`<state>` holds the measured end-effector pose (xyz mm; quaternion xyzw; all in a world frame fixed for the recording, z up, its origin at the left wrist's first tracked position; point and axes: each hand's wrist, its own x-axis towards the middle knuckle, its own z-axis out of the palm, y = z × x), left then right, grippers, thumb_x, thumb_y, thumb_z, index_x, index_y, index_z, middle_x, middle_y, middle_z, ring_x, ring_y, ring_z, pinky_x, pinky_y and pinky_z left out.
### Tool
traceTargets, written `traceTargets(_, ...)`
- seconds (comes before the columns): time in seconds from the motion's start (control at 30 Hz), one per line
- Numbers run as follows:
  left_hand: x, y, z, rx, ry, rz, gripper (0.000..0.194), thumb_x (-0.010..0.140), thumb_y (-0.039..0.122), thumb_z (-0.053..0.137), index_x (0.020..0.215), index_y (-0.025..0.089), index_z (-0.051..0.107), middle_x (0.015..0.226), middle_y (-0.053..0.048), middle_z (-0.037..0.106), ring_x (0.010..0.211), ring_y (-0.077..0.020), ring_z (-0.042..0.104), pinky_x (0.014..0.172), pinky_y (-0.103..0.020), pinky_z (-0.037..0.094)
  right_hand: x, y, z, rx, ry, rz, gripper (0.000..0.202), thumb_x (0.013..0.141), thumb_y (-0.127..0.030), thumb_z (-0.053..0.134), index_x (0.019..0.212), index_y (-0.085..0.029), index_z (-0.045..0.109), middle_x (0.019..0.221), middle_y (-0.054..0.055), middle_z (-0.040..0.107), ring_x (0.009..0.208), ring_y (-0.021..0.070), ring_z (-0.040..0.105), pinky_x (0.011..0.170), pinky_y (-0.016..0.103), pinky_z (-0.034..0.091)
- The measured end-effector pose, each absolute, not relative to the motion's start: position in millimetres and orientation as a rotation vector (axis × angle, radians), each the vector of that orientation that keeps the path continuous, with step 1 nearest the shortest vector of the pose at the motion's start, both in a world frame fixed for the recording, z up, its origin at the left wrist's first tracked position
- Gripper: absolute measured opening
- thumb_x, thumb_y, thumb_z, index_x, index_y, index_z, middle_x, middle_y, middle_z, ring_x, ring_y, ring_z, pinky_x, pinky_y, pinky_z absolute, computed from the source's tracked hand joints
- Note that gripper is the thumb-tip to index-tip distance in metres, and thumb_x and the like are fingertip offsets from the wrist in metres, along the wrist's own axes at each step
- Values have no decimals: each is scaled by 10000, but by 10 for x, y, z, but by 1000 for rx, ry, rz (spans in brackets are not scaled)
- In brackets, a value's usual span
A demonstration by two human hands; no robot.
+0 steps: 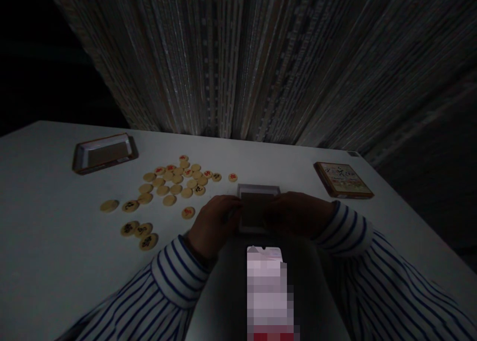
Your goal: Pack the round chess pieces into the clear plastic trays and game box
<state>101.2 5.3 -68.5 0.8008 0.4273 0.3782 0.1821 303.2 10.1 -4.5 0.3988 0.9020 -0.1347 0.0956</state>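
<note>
A shallow open box (258,188) with a pale rim and a dark inside lies between my hands near the front of the white table. My left hand (216,223) grips its left side, thumb and fingers closed at the wall. On the right side, my right hand (296,213) is closed over the box edge; its fingertips are in dark shadow. Several round wooden pieces (175,189) with red or black characters, some showing blank faces, lie scattered left of the box. One red-marked piece (188,212) sits nearest my left hand.
An open box part (106,152) stands at the back left of the white table (55,241). A closed box with a printed lid (343,178) lies at the right. A lit phone (265,286) is in front of me. Striped curtains hang behind the table.
</note>
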Motion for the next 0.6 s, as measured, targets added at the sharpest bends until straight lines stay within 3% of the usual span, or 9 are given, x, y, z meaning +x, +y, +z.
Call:
traceTargets(0.4,1010,36,-661,2252,1207,1050,157,755,181,519,877,177,618,900,-61,656,844,-173,595,744,-347,499,3050,107,-49,1167,2655,-458,176,772,-262,473,821,-188,625,833,45,646,775,167,579,676,278,404)
traceTargets(0.6,1005,38,-668,2249,1194,1029,172,762,175,507,896,166,615,916,-70,652,865,-175,587,750,-351,495,3022,109,8,1177,2601,-474,181,761,-249,490,839,-177,637,837,53,651,739,164,581,645,272,406)
